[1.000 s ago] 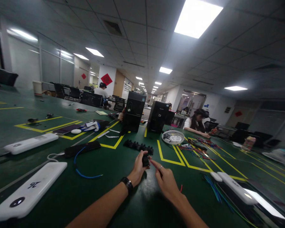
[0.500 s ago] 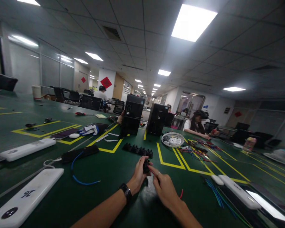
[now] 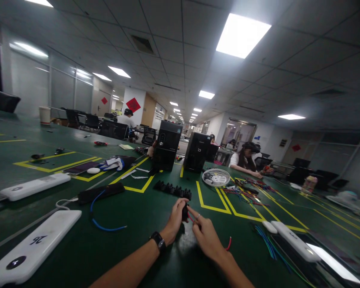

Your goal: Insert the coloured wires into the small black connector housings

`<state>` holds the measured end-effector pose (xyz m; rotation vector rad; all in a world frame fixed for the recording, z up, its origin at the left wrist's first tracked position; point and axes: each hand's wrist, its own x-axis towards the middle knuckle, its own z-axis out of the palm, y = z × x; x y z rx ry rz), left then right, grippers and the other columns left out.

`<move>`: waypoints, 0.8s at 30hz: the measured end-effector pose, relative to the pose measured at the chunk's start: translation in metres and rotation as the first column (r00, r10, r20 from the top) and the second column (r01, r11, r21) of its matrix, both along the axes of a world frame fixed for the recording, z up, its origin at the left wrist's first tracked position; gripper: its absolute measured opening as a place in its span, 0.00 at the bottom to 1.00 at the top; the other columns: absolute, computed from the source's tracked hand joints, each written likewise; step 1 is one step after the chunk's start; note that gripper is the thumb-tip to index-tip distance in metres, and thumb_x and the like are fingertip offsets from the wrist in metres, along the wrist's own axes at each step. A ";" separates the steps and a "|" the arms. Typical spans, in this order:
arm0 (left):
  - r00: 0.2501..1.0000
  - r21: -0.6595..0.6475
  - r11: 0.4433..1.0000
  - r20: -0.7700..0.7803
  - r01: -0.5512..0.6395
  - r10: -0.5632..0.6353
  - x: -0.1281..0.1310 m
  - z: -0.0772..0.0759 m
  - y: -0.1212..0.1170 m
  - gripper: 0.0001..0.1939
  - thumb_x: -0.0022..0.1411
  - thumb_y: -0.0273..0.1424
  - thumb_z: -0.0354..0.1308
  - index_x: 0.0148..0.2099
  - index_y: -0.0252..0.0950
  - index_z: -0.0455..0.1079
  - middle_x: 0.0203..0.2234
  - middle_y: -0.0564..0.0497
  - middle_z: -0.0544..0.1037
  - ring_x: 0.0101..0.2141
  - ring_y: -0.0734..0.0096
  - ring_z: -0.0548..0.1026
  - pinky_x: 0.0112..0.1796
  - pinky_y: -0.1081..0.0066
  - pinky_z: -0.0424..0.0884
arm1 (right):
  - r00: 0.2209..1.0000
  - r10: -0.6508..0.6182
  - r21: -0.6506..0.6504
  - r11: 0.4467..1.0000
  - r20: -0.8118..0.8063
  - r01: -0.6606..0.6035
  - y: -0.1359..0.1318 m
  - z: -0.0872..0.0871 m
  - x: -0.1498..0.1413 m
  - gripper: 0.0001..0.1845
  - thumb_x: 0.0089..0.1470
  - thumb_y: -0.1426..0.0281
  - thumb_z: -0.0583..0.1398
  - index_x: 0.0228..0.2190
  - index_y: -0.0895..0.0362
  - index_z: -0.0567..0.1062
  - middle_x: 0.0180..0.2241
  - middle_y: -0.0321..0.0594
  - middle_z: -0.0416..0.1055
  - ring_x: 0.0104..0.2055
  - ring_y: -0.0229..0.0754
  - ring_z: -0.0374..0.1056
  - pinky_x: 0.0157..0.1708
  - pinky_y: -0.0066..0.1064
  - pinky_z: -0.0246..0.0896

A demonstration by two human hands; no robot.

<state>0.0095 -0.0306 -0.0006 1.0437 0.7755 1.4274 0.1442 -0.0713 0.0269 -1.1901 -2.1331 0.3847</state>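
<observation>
Closed around a small black part point(image 3: 185, 213), my left hand point(image 3: 175, 219) is over the near middle of the table. My right hand point(image 3: 207, 237) pinches a red wire point(image 3: 229, 243), whose short stretch shows between the fingertips and the black part. The other end of the wire sticks out past the right wrist. Whether the wire sits inside the part or only touches it I cannot tell. Just beyond the hands lies a row of black toothed pieces point(image 3: 173, 189). A blue wire point(image 3: 108, 229) curves on the table to the left.
Two black computer towers point(image 3: 167, 146) stand behind the row. A round white basket point(image 3: 216, 177) and tangled wires point(image 3: 249, 190) are to the right. White power banks point(image 3: 39, 244) and a black pouch point(image 3: 101, 193) lie left. A person point(image 3: 246, 158) sits across the table.
My right hand has drawn back slightly from the black part, so more red wire shows between them. The left hand stays nearly in place. The view has shifted a little.
</observation>
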 end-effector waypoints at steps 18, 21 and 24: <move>0.993 0.023 1.000 -0.118 0.014 -0.011 0.008 0.003 -0.007 0.21 0.58 0.52 0.48 0.35 0.37 0.62 0.19 0.58 0.63 0.19 0.76 0.64 0.19 0.76 0.61 | 0.963 0.065 -0.170 0.979 -0.260 -0.112 0.001 -0.004 0.007 0.30 0.49 0.76 0.49 0.55 0.55 0.68 0.31 0.36 0.75 0.27 0.38 0.64 0.32 0.30 0.63; 1.000 -0.042 0.999 0.019 -0.011 0.012 0.012 0.001 -0.009 0.21 0.56 0.51 0.51 0.36 0.37 0.64 0.23 0.57 0.66 0.23 0.76 0.66 0.23 0.76 0.64 | 0.958 0.122 -0.107 0.982 -0.258 -0.154 -0.003 0.001 0.003 0.30 0.51 0.76 0.49 0.56 0.54 0.66 0.38 0.37 0.75 0.33 0.39 0.66 0.38 0.31 0.62; 0.991 -0.061 0.998 0.135 -0.013 0.021 0.012 0.005 -0.007 0.18 0.55 0.47 0.54 0.37 0.36 0.66 0.28 0.54 0.70 0.29 0.74 0.70 0.29 0.74 0.68 | 0.974 0.118 -0.062 0.989 -0.195 -0.132 -0.004 0.004 0.001 0.29 0.52 0.76 0.49 0.56 0.54 0.65 0.36 0.37 0.74 0.34 0.39 0.67 0.38 0.30 0.61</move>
